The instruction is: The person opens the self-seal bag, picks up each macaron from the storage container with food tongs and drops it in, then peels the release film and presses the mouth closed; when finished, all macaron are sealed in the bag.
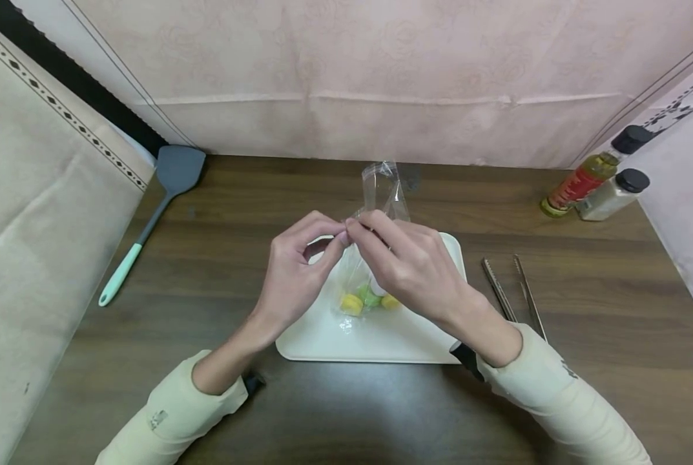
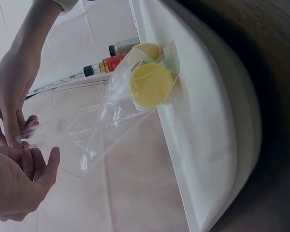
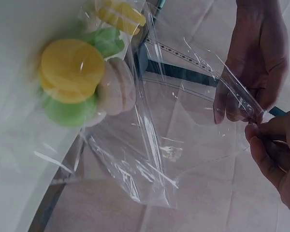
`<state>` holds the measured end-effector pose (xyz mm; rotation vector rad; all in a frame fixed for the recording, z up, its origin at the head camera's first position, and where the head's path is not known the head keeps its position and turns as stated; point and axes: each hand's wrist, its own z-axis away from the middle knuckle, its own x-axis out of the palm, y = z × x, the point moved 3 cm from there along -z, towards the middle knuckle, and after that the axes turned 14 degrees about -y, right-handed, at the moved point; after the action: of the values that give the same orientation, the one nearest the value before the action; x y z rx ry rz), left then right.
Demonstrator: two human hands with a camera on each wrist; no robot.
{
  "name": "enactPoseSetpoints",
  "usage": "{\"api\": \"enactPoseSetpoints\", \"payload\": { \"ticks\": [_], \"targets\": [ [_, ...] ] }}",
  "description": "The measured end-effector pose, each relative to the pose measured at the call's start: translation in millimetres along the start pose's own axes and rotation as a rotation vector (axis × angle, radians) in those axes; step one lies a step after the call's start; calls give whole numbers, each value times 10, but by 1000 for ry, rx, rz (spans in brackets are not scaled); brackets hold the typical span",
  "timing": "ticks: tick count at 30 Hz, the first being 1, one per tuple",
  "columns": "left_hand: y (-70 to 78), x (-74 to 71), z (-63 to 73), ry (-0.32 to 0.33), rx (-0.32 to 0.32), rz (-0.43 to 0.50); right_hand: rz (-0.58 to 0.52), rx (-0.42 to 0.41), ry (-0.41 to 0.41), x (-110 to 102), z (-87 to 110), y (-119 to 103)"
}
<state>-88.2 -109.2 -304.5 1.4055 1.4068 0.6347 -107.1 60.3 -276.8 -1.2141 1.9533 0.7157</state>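
Over the tray (image 1: 346,345), the left hand (image 1: 299,268) and right hand (image 1: 410,261) together pinch the clear bag (image 2: 94,128) by its upper edge, sensible for something likely light and slippery.

Brn table (image 1: 218,274) w/ wht tray (image 1: 369,342), spatula (image 1: 156,218), tongs (image 1: 500,292), btl (image 1: 580,184), jar (image 1: 606,199)

A clear, upright bag (image 2: 108,116) holds yellow, green, pale macarons (image 2: 151,85).

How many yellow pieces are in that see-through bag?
2 that I can see, both in the clear bag. From the head view, one yellow piece is at left, another at right beside the right hand. More may be hidden.
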Motion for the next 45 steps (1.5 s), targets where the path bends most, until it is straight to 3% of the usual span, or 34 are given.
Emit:
{"api": "enactPoseSetpoints", "payload": {
  "ticks": [4, 10, 14, 22, 30, 36, 40, 45],
  "targets": [
    [20, -3, -2, 2, 39, -93, 45, -33, -23, -15, 7, 10],
    [69, -3, 6, 2, 128, -365, 86, -82, -72, -36, -19, 16],
    [81, 10, 15, -9, 139, -427, 98, -98, -72, -33, -33, -4],
    [61, 20, 15, -17, 121, -407, 83, -74, -26, 19, -29, -22],
    [22, 7, 14, -18, 114, -299, -121, 10, 9, 31, -4, 81],
    [8, -20, 4, -13, 99, -209, -167, 13, -3, 4, 21, 129],
    [24, -38, -7, -5, 108, -214, -140, -21, -3, -16, 39, 132],
    [74, -33, -1, -9, 145, -296, -28, -56, 27, -7, 29, 84]
  ]
}}
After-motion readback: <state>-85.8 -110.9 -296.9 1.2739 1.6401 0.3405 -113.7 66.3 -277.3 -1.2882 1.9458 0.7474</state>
